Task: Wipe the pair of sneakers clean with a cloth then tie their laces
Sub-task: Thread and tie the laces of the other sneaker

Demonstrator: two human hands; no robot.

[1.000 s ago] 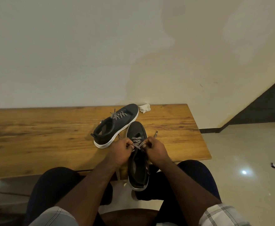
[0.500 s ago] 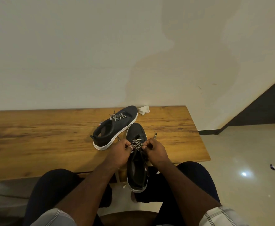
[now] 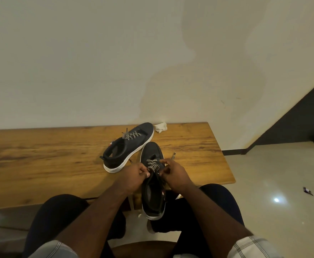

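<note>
Near sneaker (image 3: pixel 153 185): dark upper, white sole, toe pointing away from the person. Its front half lies on the wooden bench (image 3: pixel 50 157); its heel hangs past the bench's near edge, between the person's knees.

Laces (image 3: pixel 152 164) of the near sneaker: black-and-white patterned, crossed over the tongue. One loose end with a metal tip (image 3: pixel 173 156) lies on the bench just right of the toe.

Left hand (image 3: pixel 133 175): fingers curled, pinching the laces at the left side of the shoe's opening.

Right hand (image 3: pixel 172 174): fingers curled, pinching the laces at the right side. Exactly which strand each hand holds is hard to make out, since the fingers cover it.

Far sneaker (image 3: pixel 128 146): same pattern, lying on the bench just beyond and left of the near one, angled with its toe toward the wall. Its own laces (image 3: pixel 132 135) are loosely crossed, ends free.

Cloth (image 3: pixel 160 127): small, white, crumpled, at the bench's far edge against the wall, just beside the far sneaker's toe.

Floor (image 3: pixel 273 174): pale glossy tile to the right, with a small dark scrap (image 3: pixel 308 191) lying on it.
</note>
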